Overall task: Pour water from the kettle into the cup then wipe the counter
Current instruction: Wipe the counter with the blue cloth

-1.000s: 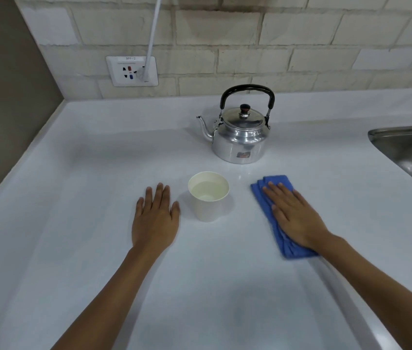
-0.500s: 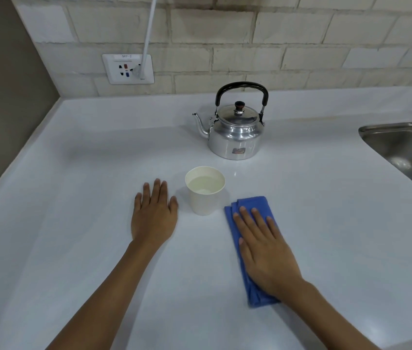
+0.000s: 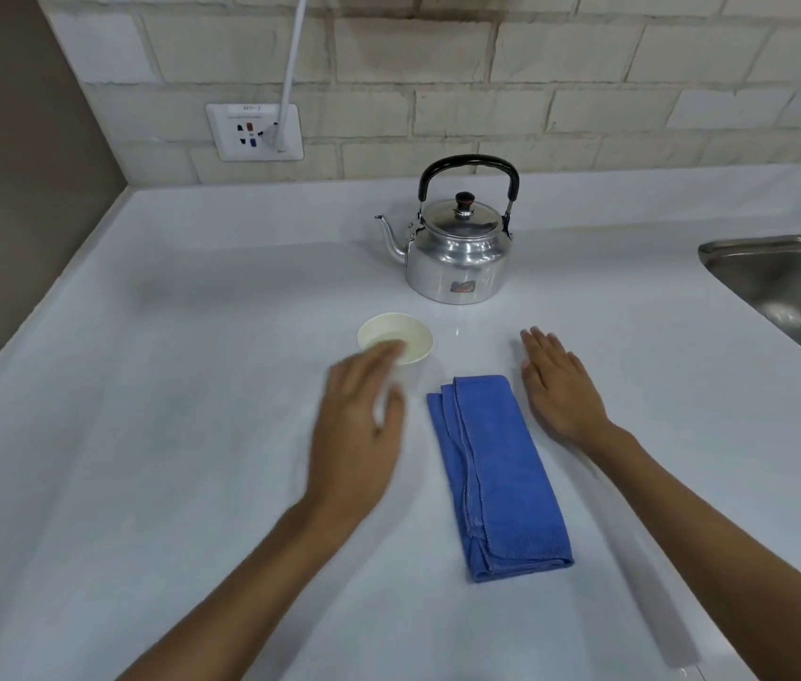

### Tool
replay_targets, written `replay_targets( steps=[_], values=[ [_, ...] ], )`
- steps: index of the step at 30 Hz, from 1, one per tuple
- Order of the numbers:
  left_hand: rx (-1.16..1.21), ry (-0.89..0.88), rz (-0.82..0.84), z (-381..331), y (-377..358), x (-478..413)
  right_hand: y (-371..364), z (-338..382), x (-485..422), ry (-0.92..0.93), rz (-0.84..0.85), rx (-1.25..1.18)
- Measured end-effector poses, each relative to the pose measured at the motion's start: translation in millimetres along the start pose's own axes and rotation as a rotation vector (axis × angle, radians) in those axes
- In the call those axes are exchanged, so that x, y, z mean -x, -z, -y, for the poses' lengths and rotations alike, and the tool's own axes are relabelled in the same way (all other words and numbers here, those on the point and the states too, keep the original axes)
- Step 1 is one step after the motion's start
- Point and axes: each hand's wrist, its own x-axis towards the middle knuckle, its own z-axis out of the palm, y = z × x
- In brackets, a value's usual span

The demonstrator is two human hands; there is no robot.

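Both hands are flat-palmed and hold nothing: the left hand (image 3: 357, 425), smeared by motion blur, has its fingers spread and its fingertips overlap the near side of the cup (image 3: 396, 344), though whether they touch it cannot be told; the right hand (image 3: 558, 390) lies open, fingers together, just beside the right edge of the cloth (image 3: 497, 476) and apart from it. That cloth is blue, folded into a long narrow strip with stitched hems and layered edges showing along its left side, and it lies flat on the white counter (image 3: 192, 435) between the two forearms. Pale and round-rimmed, the cup stands upright to the left of the cloth's far end. Behind them the kettle (image 3: 457, 258) stands upright, polished metal with a black arched handle, a dark-knobbed lid, a thin curved spout pointing left and a small label low on its body. A steel sink (image 3: 791, 287) is set into the counter at far right.
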Motion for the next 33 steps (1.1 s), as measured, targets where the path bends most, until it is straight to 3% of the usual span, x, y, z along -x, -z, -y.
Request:
replay_targets(
  steps=[4, 9, 18, 25, 33],
  values=[
    [-0.108, -0.113, 0.354, -32.7, -55.7, 16.2, -9.7, -8.1, -10.2, 0.011, -0.008, 0.128],
    [-0.470, 0.086, 0.590, -35.8, -118.3, 18.1, -14.2, -12.8, -12.0, 0.011, -0.023, 0.162],
    [-0.523, 0.054, 0.570, -26.4, -112.3, 28.7, -15.7, -16.7, -15.1, 0.038, -0.033, 0.172],
    [-0.562, 0.024, 0.566, 13.0, -49.7, 56.7, -16.2, -16.6, -14.1, 0.039, -0.033, 0.169],
    [-0.675, 0.236, 0.447, 78.2, 22.2, 52.8, -16.1, -15.1, -13.3, 0.028, -0.010, 0.187]
  ],
)
